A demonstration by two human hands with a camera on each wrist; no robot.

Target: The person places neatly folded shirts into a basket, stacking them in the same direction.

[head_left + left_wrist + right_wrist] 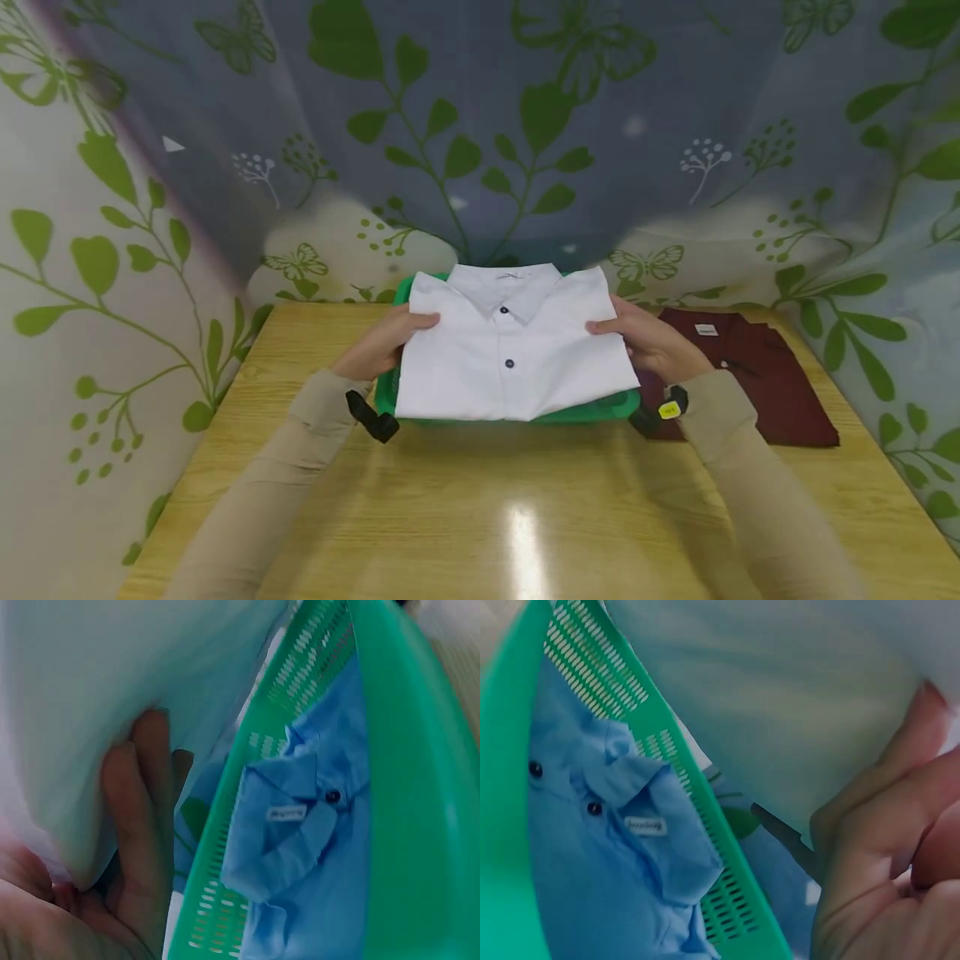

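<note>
White button-up shirt (517, 343): mid-frame, over green basket (611, 409)
Left hand (381, 338): your fingers grip one side
Right hand (654, 340): yours grip the other

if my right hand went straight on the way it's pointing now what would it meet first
Likely the white collared shirt: your right hand pinches its side and points inward across it. The green basket is below, at an unclear depth.
</note>
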